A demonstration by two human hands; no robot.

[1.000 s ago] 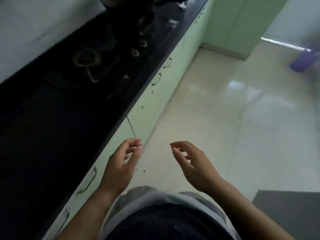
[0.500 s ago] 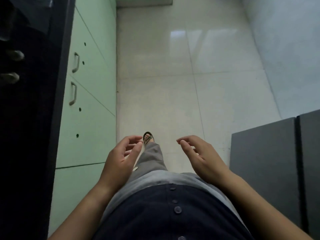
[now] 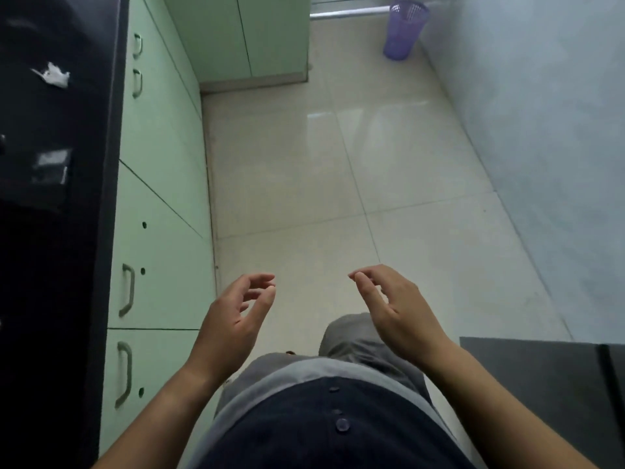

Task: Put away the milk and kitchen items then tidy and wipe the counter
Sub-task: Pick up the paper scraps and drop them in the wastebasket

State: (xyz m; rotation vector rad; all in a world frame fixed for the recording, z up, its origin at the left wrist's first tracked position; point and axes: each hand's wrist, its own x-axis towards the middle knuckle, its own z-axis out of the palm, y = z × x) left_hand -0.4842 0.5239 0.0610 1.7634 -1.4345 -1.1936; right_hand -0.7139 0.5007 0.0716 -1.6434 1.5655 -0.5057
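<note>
The black counter (image 3: 50, 231) runs down the left edge of the head view. A crumpled white scrap (image 3: 52, 75) lies on it near the top, and a small clear packet (image 3: 50, 165) lies further down. My left hand (image 3: 233, 319) and my right hand (image 3: 395, 309) hover in front of my waist over the tiled floor, to the right of the counter. Both have loosely curled fingers and hold nothing. No milk is in view.
Pale green cabinet doors with handles (image 3: 159, 198) line the counter's front. A taller green cabinet (image 3: 243, 35) closes the far end. A purple mesh bin (image 3: 404, 30) stands at the far wall. A dark grey surface (image 3: 541, 384) fills the lower right. Beige floor tiles (image 3: 338, 181) lie between.
My view has swung from the stove and counter onto the aisle floor, and the purple bin has come back into sight. Both hands stay empty in front of me, slightly further apart.
</note>
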